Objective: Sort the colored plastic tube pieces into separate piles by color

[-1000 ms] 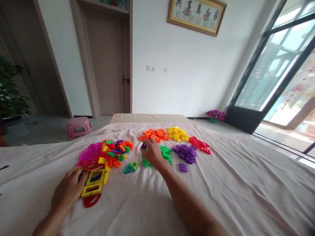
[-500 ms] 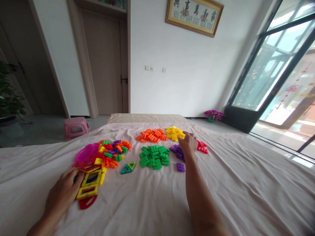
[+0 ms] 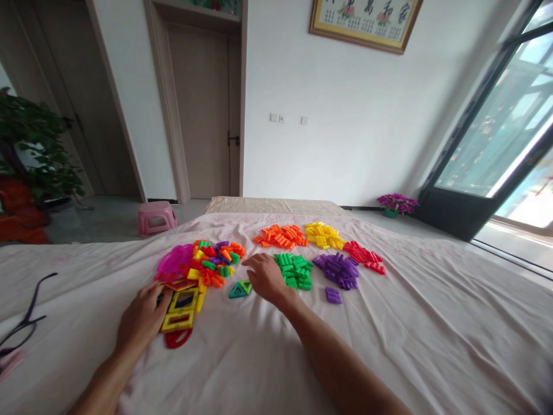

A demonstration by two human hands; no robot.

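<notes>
My left hand (image 3: 144, 314) is closed on the edge of a stack of magnetic tiles; a yellow magnetic tile (image 3: 184, 301) shows on it, with a red curved piece (image 3: 178, 339) beneath. Behind it, a mixed pile of coloured plastic building pieces (image 3: 209, 265) lies beside a magenta plate (image 3: 175, 260). My right hand (image 3: 266, 278) hovers between that pile and the green pieces (image 3: 298, 272), fingers stretched leftward and apart, with nothing visible in them. Just below its fingertips lie a teal triangle tile (image 3: 237, 290) and a lime triangle tile (image 3: 246, 285).
Sorted piles of orange (image 3: 280, 236), yellow (image 3: 325, 236), red (image 3: 365, 256) and purple pieces (image 3: 337, 270) lie on the cloth-covered table (image 3: 268, 369). One purple block (image 3: 333, 295) sits apart. Eyeglasses (image 3: 26, 323) rest at the left edge. A pink stool (image 3: 157, 219) stands beyond.
My right hand has moved left from the yellow and red piles to beside the green pieces. My left hand stays at the tiles. The view has swung left, bringing the eyeglasses in.
</notes>
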